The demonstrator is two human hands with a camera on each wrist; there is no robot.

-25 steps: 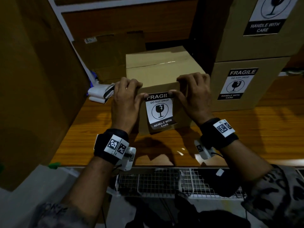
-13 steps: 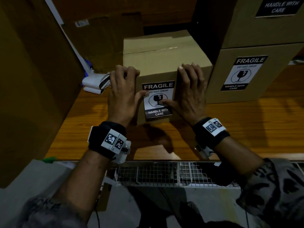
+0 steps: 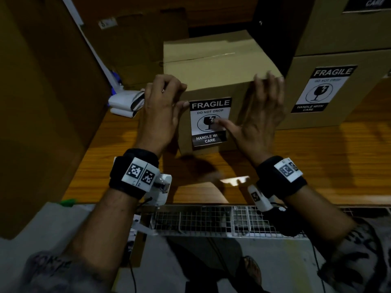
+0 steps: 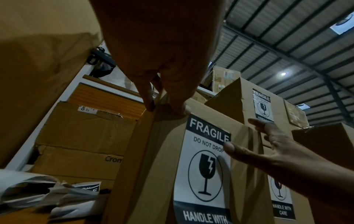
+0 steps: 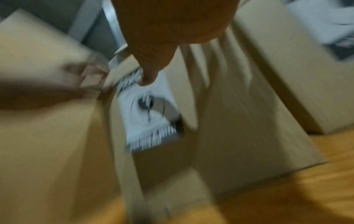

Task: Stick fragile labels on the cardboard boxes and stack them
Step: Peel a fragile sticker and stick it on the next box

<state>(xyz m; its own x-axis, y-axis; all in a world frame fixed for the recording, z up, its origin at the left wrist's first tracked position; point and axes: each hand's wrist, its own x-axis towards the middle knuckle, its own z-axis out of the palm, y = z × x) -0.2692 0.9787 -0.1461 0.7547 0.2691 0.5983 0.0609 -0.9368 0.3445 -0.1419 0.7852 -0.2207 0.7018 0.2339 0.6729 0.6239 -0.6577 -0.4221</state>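
Labelled box (image 3: 213,81) centre on table (image 3: 317,166); 2 stacked boxes (image 3: 338,60) right.

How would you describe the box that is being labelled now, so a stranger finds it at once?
On the wooden shelf, left of the stack of labelled boxes, stands one cardboard box. Unlike its neighbours, it has the left hand and right hand on it, at its fragile label.
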